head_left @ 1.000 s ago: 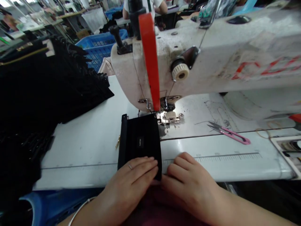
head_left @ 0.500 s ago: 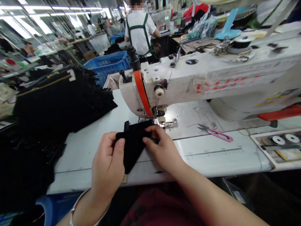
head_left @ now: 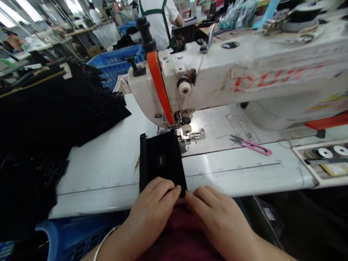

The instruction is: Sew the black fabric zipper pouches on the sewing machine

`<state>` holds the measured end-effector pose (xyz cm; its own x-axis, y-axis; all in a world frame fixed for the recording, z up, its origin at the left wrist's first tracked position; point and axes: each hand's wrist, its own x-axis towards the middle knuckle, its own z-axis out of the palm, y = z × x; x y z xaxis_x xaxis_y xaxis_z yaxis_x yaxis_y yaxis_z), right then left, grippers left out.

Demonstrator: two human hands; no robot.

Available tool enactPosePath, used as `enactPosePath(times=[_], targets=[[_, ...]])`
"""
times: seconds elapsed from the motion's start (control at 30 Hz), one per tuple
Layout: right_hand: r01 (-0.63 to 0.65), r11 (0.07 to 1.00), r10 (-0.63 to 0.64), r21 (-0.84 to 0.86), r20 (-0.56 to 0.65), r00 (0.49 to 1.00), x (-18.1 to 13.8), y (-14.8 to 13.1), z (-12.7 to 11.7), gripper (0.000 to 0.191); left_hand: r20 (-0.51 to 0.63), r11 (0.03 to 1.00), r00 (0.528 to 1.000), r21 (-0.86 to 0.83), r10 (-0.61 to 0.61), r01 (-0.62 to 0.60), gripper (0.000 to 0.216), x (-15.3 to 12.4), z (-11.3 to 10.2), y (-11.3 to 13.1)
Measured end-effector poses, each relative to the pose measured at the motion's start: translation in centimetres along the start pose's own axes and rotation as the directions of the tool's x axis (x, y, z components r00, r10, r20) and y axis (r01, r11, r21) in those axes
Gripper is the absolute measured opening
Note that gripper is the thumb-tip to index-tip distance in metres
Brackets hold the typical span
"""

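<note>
A black fabric pouch (head_left: 161,161) with a small label lies flat on the white table, its far edge under the presser foot (head_left: 190,134) of the sewing machine (head_left: 244,76). My left hand (head_left: 153,204) rests on the pouch's near edge, fingers curled and pressing down. My right hand (head_left: 217,214) sits just right of it at the table's front edge, fingers bent, touching the pouch's near right corner.
A big heap of black fabric pieces (head_left: 49,119) fills the left side. Pink thread snips (head_left: 251,145) lie right of the needle. A tray with bobbins (head_left: 326,156) is at far right. Blue crates (head_left: 116,65) and a person in white (head_left: 157,18) are behind.
Half a second ago both hands held the pouch lifted and folded near the needle; now it lies flat under the foot and the hands are back at its near edge.
</note>
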<state>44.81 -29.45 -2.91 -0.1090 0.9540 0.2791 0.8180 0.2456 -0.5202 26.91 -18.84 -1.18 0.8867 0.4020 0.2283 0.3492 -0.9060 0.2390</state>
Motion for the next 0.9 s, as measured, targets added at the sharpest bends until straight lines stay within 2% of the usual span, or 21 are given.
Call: enactPosePath(times=[0.1, 0.27, 0.37, 0.67, 0.8, 0.9], targets=[[0.088, 0.995, -0.090, -0.037, -0.057, 0.994, -0.3, 0.6, 0.4, 0.022, -0.047, 0.999, 0.999, -0.028, 0.019, -0.020, 0.023, -0.2, 0.7, 0.0], [0.149, 0.988, -0.152, -0.033, -0.143, 0.978, -0.5, 1.4, 0.7, 0.020, -0.092, 0.999, 0.996, -0.046, 0.002, -0.007, 0.021, -0.1, 0.4, 0.0], [0.179, 0.984, -0.181, -0.022, -0.156, 0.971, -0.6, 1.5, 0.8, 0.022, -0.130, 0.999, 0.991, -0.035, -0.013, 0.008, 0.023, -0.4, 0.5, 0.3], [0.209, 0.977, -0.202, 0.038, -0.132, 0.970, -1.0, 2.2, 0.3, 0.021, -0.085, 0.998, 0.995, -0.032, 0.052, -0.054, 0.030, -0.6, 0.8, 0.5], [0.188, 0.980, -0.179, 0.072, -0.113, 0.977, -1.6, 2.6, 0.1, 0.019, -0.059, 0.995, 0.995, -0.041, 0.086, -0.089, 0.033, -0.8, 0.9, 0.2], [0.156, 0.987, -0.148, 0.042, -0.146, 0.978, -1.3, 2.7, 0.2, 0.021, -0.068, 0.994, 0.994, -0.069, 0.081, -0.085, 0.037, -1.2, 1.3, 0.1]])
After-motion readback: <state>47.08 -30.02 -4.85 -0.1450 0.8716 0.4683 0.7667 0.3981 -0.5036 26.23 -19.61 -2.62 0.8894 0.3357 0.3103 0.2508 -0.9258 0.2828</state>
